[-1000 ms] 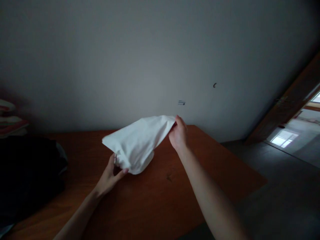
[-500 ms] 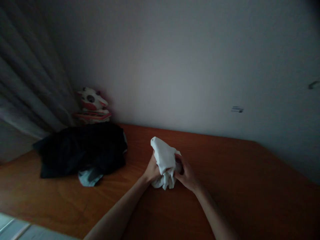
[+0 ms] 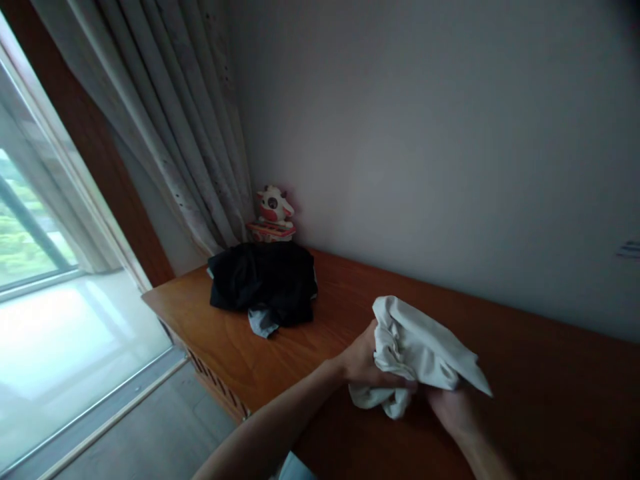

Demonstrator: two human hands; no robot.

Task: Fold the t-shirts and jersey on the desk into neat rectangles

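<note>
A bunched white cloth (image 3: pixel 425 343) is held above the brown wooden surface, right of the middle of the view. My left hand (image 3: pixel 367 360) grips its left side, thumb in front, with folds hanging below the palm. At the lower right edge of the cloth, my right hand (image 3: pixel 453 403) is closed on it, its fingertips hidden under the fabric. The cloth's pointed corner sticks out to the right, past my right hand.
On the wooden top (image 3: pixel 280 357), a black garment pile (image 3: pixel 265 280) with a light grey piece (image 3: pixel 263 323) lies at the left. Behind it stands a cow toy (image 3: pixel 274 207) by the curtain (image 3: pixel 185 133). A wall rises behind.
The view has swung left, bringing a window and the floor into sight. The white cloth is more spread out, and my right hand has shifted from its side to underneath its right part.
</note>
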